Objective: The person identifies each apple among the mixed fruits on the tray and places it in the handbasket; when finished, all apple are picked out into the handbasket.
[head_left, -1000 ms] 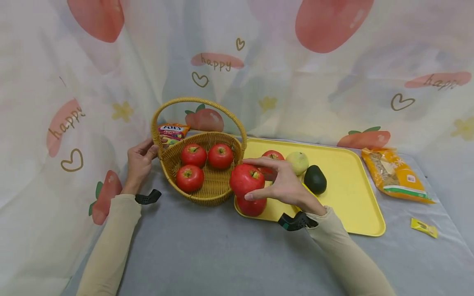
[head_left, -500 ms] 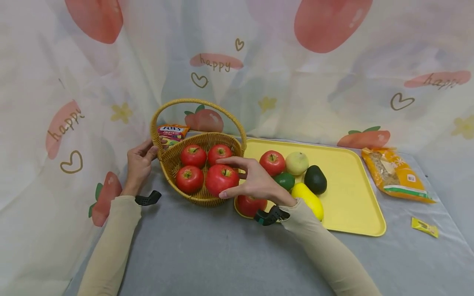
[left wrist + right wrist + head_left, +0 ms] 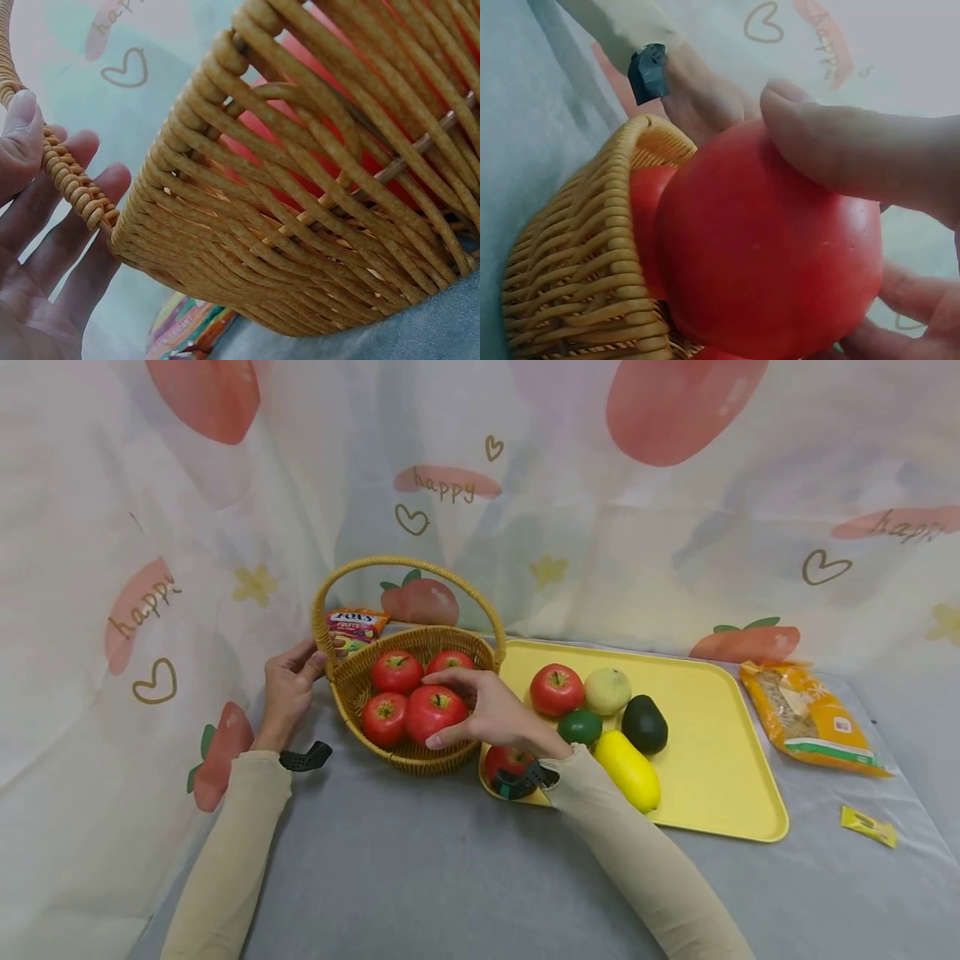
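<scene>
My right hand [image 3: 498,710] grips a red apple [image 3: 435,714] between thumb and fingers, over the front right part of the wicker basket [image 3: 431,766]. In the right wrist view the same apple [image 3: 769,247] is level with the basket rim, against another red one. Several red apples lie in the basket, one of them behind my right fingers. With thumb and fingers on either side, my left hand [image 3: 288,689] holds the base of the basket handle [image 3: 71,176] at the left. Most fingers of that hand are hidden in the head view.
Right of the basket, a yellow tray [image 3: 720,760] bears red apples [image 3: 557,689], a pale round fruit [image 3: 607,691], a green fruit [image 3: 580,727], an avocado [image 3: 644,725] and a yellow fruit [image 3: 628,771]. Candy bag [image 3: 356,625] behind; orange bag [image 3: 813,718] and yellow packet [image 3: 868,827] right.
My right hand has carried the apple left from above the tray's near corner into the basket's opening, lowering it lately. The left hand stays on the handle.
</scene>
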The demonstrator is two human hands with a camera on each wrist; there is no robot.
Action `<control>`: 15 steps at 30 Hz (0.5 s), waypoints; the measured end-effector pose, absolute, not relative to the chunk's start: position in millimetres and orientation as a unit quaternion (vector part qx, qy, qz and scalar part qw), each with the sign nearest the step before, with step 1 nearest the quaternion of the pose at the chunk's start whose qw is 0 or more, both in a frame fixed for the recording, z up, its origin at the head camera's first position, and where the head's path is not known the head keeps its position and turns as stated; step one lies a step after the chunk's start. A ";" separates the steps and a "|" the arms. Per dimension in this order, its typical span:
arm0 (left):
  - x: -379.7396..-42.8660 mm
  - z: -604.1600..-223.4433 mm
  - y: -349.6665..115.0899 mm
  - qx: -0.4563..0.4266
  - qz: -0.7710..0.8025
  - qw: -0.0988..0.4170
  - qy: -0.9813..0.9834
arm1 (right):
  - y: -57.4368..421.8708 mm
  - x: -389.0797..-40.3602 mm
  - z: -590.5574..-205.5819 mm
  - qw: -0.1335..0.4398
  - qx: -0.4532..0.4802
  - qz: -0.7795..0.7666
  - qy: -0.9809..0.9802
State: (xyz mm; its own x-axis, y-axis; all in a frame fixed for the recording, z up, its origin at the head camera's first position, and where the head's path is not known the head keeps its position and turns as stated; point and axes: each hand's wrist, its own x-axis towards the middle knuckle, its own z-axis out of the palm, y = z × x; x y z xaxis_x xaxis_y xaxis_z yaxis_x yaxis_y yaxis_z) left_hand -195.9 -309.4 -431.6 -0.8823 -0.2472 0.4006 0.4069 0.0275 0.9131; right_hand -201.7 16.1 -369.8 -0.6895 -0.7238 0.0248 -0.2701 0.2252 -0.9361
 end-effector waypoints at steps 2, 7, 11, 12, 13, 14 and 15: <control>-196.3 -431.6 -309.1 -0.057 -0.692 0.239 -0.679 | 13.8 -204.4 -369.4 0.217 -0.325 -0.517 0.762; -195.6 -431.5 -308.9 -0.055 -0.690 0.240 -0.680 | 8.3 -209.1 -369.1 0.233 -0.284 -0.483 0.795; -195.6 -431.7 -308.9 -0.059 -0.695 0.242 -0.675 | 4.4 -213.0 -370.8 0.244 -0.260 -0.457 0.815; -195.9 -431.8 -308.9 -0.060 -0.696 0.242 -0.674 | 3.5 -214.0 -371.3 0.246 -0.257 -0.453 0.817; -196.4 -431.9 -308.8 -0.061 -0.696 0.242 -0.673 | 2.8 -214.9 -371.4 0.247 -0.255 -0.451 0.819; -196.9 -431.8 -308.7 -0.062 -0.697 0.242 -0.672 | 2.2 -215.9 -371.7 0.247 -0.253 -0.447 0.821; -197.5 -431.8 -308.6 -0.063 -0.697 0.242 -0.672 | 1.7 -216.8 -371.8 0.247 -0.253 -0.444 0.823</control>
State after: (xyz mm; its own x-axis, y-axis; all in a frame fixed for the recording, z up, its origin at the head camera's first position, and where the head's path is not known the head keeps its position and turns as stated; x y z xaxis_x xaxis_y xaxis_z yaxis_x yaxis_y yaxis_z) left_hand -197.5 -308.6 -431.8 -0.8748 -0.2523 0.4137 0.4225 0.0209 0.9061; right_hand -216.8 1.7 -371.8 -0.7501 -0.6359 -0.1817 -0.1979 0.4779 -0.8558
